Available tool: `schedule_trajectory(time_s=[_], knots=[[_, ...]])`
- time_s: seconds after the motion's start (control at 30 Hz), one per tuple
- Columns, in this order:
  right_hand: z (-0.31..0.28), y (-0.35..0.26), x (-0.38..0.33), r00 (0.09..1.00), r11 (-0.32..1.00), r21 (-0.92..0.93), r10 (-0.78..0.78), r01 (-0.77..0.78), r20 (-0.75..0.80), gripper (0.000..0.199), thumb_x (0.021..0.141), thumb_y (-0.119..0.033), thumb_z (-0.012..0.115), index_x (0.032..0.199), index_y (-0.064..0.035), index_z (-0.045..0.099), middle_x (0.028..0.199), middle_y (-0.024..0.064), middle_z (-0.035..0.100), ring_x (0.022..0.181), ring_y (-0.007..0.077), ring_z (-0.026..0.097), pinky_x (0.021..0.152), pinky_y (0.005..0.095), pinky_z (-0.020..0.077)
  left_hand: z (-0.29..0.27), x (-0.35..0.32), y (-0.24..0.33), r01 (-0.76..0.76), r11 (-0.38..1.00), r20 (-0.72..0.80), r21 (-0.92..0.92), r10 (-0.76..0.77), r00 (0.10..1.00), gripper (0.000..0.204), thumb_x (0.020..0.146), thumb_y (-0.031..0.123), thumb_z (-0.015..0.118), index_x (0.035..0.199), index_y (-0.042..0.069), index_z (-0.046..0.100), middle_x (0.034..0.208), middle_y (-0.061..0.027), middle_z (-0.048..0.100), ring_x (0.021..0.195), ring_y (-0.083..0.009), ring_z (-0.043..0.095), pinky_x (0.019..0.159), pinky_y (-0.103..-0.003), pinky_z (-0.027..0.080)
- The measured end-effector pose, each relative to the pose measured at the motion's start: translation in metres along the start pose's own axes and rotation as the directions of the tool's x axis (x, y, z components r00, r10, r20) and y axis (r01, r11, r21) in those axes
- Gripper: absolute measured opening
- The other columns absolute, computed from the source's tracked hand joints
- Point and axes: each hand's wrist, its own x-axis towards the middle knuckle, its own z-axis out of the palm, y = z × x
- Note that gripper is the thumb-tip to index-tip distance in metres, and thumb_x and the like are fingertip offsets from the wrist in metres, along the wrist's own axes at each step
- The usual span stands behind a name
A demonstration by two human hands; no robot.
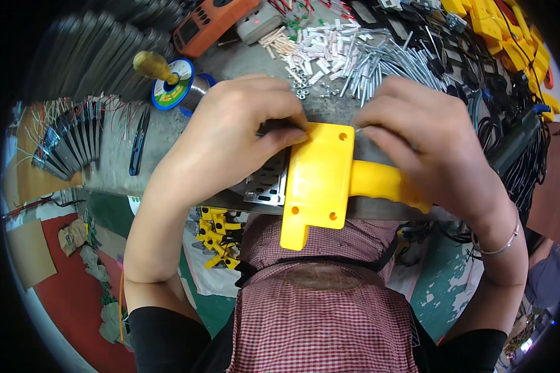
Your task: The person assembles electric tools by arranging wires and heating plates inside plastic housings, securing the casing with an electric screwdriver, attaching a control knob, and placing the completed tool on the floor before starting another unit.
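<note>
A yellow plastic tool housing (pixel 320 177) with a handle lies flat side up near the front edge of the bench. Round screw holes show near its corners. My left hand (pixel 242 124) is closed on its upper left corner, thumb on the face. From the housing's left side sticks out a slotted metal plate (pixel 267 193), partly under my left hand. My right hand (pixel 423 130) pinches something small and pale at the housing's upper right corner; I cannot make out its kind. The right hand's lower part hangs over the yellow handle.
Beyond my hands lie long metal bolts (pixel 386 65), small nuts (pixel 302 93) and white sleeves (pixel 320 46). On the left are a solder spool (pixel 171 90), a wooden-handled tool (pixel 152 65) and a utility knife (pixel 139 143). Black cables (pixel 529 161) and yellow housings (pixel 516 46) crowd the right.
</note>
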Motion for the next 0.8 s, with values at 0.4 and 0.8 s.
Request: schedule_trajectory(time_s=[0.4,0.8], knots=[[0.013,-0.012,0.013,0.969,0.944,-0.259,-0.156,0.204,0.194,0.027,0.067,-0.006,0.070,0.093,-0.0009,0.062,0.085,0.0114,0.057,0.075,0.0292,0.061,0.065,0.0367,0.0500,0.006,-0.012,-0.011,-0.006,0.997,-0.162,-0.075,-0.006,0.987,0.023,0.073,-0.002,0.072,0.094,-0.002,0.064,0.083,-0.0125,0.063,0.078,-0.0268,0.062,0.069,-0.032,0.048],[-0.045,0.002,-0.046,0.873,0.889,0.137,0.382,-0.436,0.304,0.014,0.073,0.004,0.067,0.086,-0.0008,0.062,0.079,0.0036,0.058,0.068,0.0124,0.054,0.059,0.0243,0.0429,0.002,-0.002,-0.002,0.059,0.994,-0.140,-0.093,-0.072,0.987,0.017,0.077,-0.005,0.066,0.093,-0.001,0.066,0.085,-0.0070,0.061,0.077,-0.0154,0.059,0.068,-0.025,0.044]])
